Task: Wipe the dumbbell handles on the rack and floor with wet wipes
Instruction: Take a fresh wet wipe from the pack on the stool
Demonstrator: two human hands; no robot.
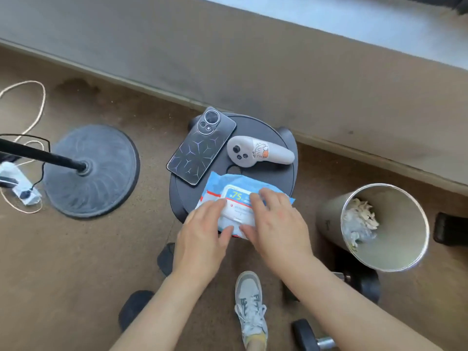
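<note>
A blue and white wet wipes pack [234,188] lies on the near side of a round black stool [276,178]. My left hand [200,239] rests on the pack's left edge with its fingers over the white lid and the thumb under the near edge. My right hand [276,224] lies on the pack's right half, fingers spread flat and the thumb at the lid's near edge. A black dumbbell [309,335] lies on the floor at the bottom right, its steel handle partly hidden by my right arm. Another dumbbell [364,285] shows beside the bin.
A phone [200,148] and a white controller [258,153] lie on the stool's far half. A metal bin [379,229] holding crumpled wipes stands to the right. A round stand base [91,171] with its pole and cables is on the left. My shoe [250,305] is below.
</note>
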